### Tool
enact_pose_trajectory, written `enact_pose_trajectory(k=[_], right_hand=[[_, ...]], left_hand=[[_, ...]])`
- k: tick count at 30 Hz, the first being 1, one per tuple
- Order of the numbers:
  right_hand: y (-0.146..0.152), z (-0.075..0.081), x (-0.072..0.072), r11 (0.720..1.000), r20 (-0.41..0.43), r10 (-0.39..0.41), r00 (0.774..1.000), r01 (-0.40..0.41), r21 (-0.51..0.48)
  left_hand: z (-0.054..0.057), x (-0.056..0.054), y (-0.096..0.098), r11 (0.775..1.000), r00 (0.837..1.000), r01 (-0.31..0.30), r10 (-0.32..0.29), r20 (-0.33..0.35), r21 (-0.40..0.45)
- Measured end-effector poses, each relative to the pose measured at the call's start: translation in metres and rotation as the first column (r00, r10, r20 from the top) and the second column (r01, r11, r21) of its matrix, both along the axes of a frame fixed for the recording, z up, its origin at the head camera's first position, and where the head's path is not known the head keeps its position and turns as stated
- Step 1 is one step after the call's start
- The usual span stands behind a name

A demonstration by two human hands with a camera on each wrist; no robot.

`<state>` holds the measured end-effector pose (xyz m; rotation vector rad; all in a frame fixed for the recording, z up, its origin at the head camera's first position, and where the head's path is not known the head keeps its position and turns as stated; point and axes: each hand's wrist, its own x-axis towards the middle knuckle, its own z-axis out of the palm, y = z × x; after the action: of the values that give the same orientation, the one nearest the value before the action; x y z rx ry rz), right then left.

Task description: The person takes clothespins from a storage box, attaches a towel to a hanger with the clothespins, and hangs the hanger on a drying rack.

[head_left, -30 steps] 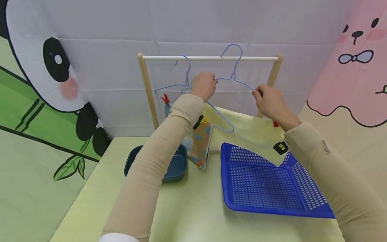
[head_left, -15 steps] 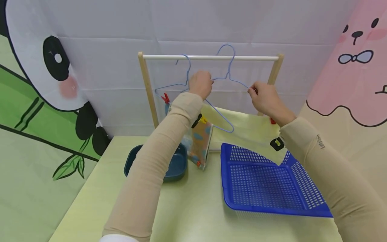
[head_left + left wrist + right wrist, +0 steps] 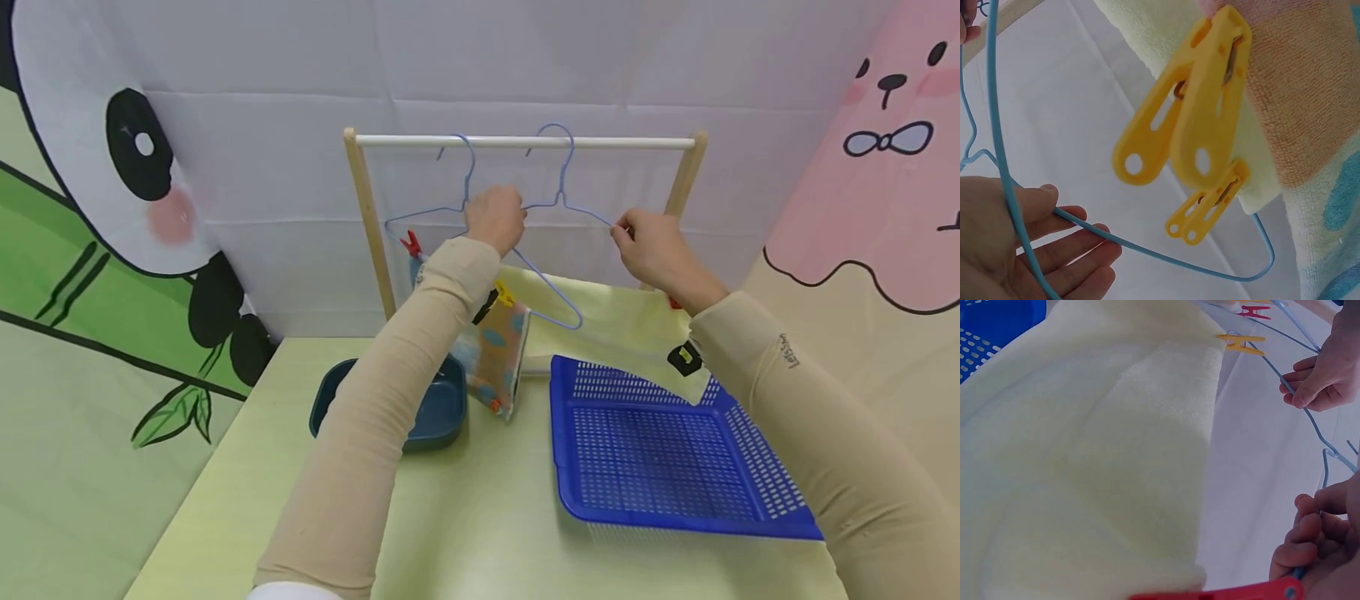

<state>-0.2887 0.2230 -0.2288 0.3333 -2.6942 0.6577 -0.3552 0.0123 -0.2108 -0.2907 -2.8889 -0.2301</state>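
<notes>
A blue wire hanger (image 3: pixel 563 171) has its hook over the white rod (image 3: pixel 622 142). My left hand (image 3: pixel 497 218) pinches its left shoulder wire between thumb and fingers. The right hand (image 3: pixel 651 243) grips the right shoulder, its fingers curled in the right wrist view. From this hanger hangs a pale yellow towel (image 3: pixel 1116 456), with a yellow clothespin (image 3: pixel 1241 342) at one corner and a red clothespin (image 3: pixel 1229 592) at the other. Left of it, a second blue hanger (image 3: pixel 429 213) carries a patterned towel (image 3: pixel 491 367) with a red clothespin (image 3: pixel 412 244) and a yellow clothespin (image 3: pixel 1194 125).
The rack's wooden posts (image 3: pixel 367 221) stand at the table's back. A blue perforated basket (image 3: pixel 660 467) sits front right, under the yellow towel's lower corner. Behind my left forearm is a dark teal basin (image 3: pixel 442 408), partly hidden. A white cloth backdrop (image 3: pixel 300 167) hangs behind.
The hanger in my hands has moved left and then down; its hook now sits over the rod instead of rising above it. Both hands moved slightly left with it.
</notes>
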Motion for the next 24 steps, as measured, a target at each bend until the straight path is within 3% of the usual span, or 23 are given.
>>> enact_pose_trajectory(k=[15, 24], right_hand=[[0.0046, -0.0074, -0.0026, 1.000, 0.052, 0.010, 0.999, -0.010, 0.009], [0.0071, -0.0083, -0.0031, 0.998, 0.061, 0.042, 0.997, -0.044, 0.035]], left_hand=[[-0.0054, 0.0003, 0.0034, 0.997, 1.000, 0.001, 0.001, 0.028, -0.074], [-0.0059, 0.0016, 0.0006, 0.997, 0.998, 0.056, -0.057, -0.007, -0.051]])
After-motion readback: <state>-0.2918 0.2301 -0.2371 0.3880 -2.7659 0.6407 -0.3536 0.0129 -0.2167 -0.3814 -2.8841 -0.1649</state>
